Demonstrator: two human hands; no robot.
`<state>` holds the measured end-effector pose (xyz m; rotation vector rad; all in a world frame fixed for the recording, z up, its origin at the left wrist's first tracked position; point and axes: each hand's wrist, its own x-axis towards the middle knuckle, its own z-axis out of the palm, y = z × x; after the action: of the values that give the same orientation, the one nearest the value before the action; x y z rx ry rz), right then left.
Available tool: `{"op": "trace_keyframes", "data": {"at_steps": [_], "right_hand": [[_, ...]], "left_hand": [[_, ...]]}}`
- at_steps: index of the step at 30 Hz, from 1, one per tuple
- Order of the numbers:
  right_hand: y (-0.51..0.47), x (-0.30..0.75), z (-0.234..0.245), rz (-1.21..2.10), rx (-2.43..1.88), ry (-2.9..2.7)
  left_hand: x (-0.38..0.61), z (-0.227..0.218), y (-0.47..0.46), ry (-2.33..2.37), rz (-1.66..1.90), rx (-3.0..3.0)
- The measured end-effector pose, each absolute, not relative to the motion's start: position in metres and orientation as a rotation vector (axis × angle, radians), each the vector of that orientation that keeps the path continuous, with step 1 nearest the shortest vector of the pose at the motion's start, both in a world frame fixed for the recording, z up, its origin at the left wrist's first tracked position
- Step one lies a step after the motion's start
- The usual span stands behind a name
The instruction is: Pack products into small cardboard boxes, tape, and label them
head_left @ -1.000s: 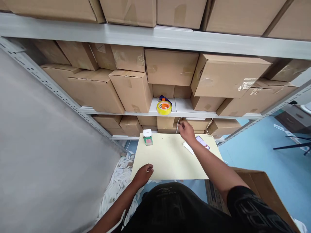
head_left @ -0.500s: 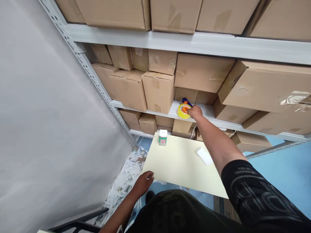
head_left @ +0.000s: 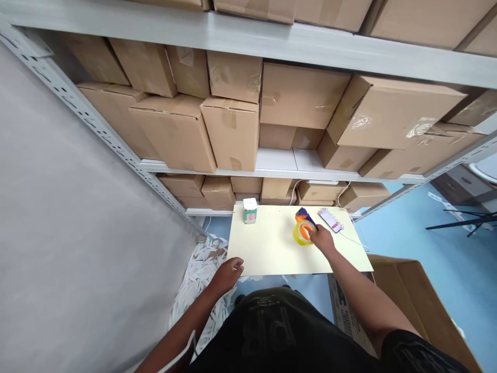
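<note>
Here's the right hand [head_left: 323,239], out over the right half of the counter [head_left: 264,248], and it has the tape dispenser [head_left: 305,230] in a closed grip. Fingers wrap the near right side of it, thumb up against the orange hub, with the yellow roll [head_left: 298,235] facing out to the left and the blue body angling away on the far side. Whether the roll touches the board underneath or hangs just above it, you can't tell from up here.

Over to the left hand [head_left: 228,273], down by the counter's near left corner. Fingers curled in loosely, a narrow shape, and there's no telling whether anything is tucked inside them. It's well apart from the dispenser, which lies off to its right and farther from the body, a stretch of bare board between the two.

Look just past the right hand, slightly right of the dispenser: a phone [head_left: 330,221], flat on the board, screen up and lit. At the far left, near the back edge, a small green and white box [head_left: 250,211] stands upright, beyond the left hand and left of the dispenser.

Behind all that, the shelf [head_left: 274,160] carries stacked cardboard boxes [head_left: 230,134]. White paper strips [head_left: 196,285] litter the floor on the left; an open carton [head_left: 404,290] sits low on the right.
</note>
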<state>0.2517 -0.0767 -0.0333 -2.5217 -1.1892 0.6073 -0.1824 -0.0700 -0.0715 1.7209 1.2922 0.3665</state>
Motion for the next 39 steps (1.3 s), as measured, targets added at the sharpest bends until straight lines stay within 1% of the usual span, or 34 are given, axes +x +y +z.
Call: {"op": "trace_keyframes", "data": {"at_steps": [3, 6, 10, 13, 16, 18, 21, 23, 32, 36, 39], "right_hand": [[-0.103, 0.262, -0.077, 0.662, -2.645, -1.225], [-0.110, 0.276, -0.108, 0.728, -2.671, -1.268], [-0.108, 0.294, -0.134, 0.860, -2.647, -1.327], [-0.107, 0.309, -0.141, 0.956, -2.593, -1.402], [-0.109, 0.323, -0.133, 1.008, -2.551, -1.483], [-0.110, 0.331, -0.121, 0.949, -2.499, -1.563], [-0.108, 0.333, -0.100, 0.828, -2.295, -1.682], [-0.106, 0.326, -0.089, 0.832, -2.137, -1.718], [-0.125, 0.235, -0.058, 1.114, -1.684, -1.811], [-0.141, 0.191, -0.054, 1.133, -1.564, -1.977], [-0.154, 0.144, -0.058, 1.083, -1.467, -2.090]], "left_hand": [[-0.176, -0.071, -0.077, 1.317, 0.344, 1.722], [-0.164, -0.073, -0.094, 1.382, 0.327, 1.696], [-0.136, -0.074, -0.120, 1.474, 0.364, 1.629], [-0.108, -0.071, -0.136, 1.536, 0.388, 1.589], [-0.082, -0.063, -0.148, 1.592, 0.438, 1.553], [-0.070, -0.055, -0.156, 1.618, 0.474, 1.534], [-0.061, -0.041, -0.173, 1.659, 0.520, 1.513], [-0.062, -0.032, -0.188, 1.689, 0.560, 1.500], [-0.101, 0.001, -0.280, 1.873, 0.849, 1.368], [-0.129, 0.010, -0.344, 1.968, 0.980, 1.244], [-0.159, 0.009, -0.406, 2.032, 1.065, 1.188]]}}
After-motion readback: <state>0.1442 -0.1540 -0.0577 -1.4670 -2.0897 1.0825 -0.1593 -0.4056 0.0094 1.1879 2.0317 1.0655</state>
